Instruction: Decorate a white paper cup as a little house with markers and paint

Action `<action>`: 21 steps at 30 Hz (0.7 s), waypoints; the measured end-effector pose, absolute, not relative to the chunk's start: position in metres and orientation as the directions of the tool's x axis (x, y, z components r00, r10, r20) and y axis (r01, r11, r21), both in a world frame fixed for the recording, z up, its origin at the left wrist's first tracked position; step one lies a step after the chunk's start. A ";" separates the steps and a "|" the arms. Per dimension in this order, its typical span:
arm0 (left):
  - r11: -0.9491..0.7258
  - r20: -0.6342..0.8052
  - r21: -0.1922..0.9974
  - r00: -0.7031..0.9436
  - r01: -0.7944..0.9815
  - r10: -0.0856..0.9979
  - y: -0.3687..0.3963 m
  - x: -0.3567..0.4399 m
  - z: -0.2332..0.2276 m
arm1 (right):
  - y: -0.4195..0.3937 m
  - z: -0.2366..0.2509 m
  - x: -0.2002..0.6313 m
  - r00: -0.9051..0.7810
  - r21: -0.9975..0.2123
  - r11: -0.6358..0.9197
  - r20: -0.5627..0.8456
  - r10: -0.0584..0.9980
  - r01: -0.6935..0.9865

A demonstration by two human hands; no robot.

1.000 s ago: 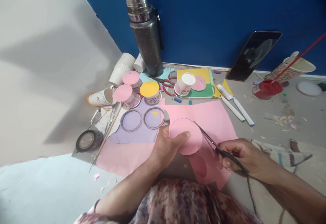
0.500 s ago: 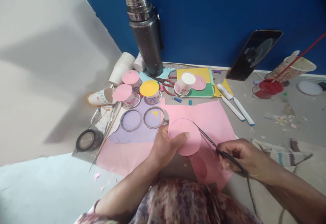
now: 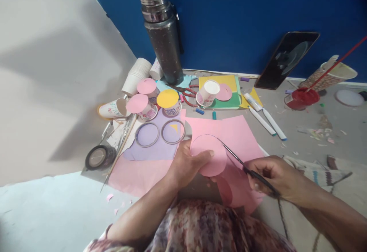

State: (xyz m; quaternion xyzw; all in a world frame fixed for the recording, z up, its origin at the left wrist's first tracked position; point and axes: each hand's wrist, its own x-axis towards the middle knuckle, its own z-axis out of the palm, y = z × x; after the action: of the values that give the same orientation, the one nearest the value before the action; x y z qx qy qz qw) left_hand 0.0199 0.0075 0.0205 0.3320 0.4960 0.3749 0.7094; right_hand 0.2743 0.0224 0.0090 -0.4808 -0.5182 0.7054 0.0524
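- Left hand (image 3: 187,164) closed on pink paper circle (image 3: 208,154), thumb on top, fingers hidden beneath.
- Right hand (image 3: 271,175) closed on handles of scissors (image 3: 243,164), blades reaching up along circle's right edge, tips near its top.
- Circle held just above large pink sheet (image 3: 241,137) lying on floor, apparently still joined to it at upper edge; cannot tell for certain.
- Likely very light, thin and floppy; creases or tears easily.
- Best pinched near cut line, thumb flat, to keep edge taut.
- Beyond: two rings (image 3: 160,133) on purple paper, cups with paper lids (image 3: 151,101), steel flask (image 3: 162,34).
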 end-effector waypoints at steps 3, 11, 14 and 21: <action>0.497 -0.441 0.840 0.261 -0.217 0.859 0.008 0.019 0.020 | 0.022 0.005 0.277 -0.547 -0.786 -0.449 -0.618 0.564 0.426; 0.528 -0.457 0.825 0.312 -0.201 0.833 0.010 0.018 0.019 | 0.022 0.001 0.282 -0.560 -0.802 -0.404 -0.596 0.575 0.440; 0.532 -0.463 0.827 0.316 -0.184 0.828 0.009 0.017 0.018 | 0.023 0.006 0.281 -0.566 -0.802 -0.396 -0.597 0.569 0.448; 0.539 -0.469 0.830 0.345 -0.141 0.813 0.009 0.013 0.020 | 0.023 0.007 0.279 -0.551 -0.789 -0.392 -0.612 0.568 0.473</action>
State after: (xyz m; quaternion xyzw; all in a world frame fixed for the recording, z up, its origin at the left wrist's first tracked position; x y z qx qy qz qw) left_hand 0.0133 0.0094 0.0203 0.3554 0.4726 0.3229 0.7390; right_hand 0.2794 0.0234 0.0073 -0.4728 -0.5504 0.6872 0.0347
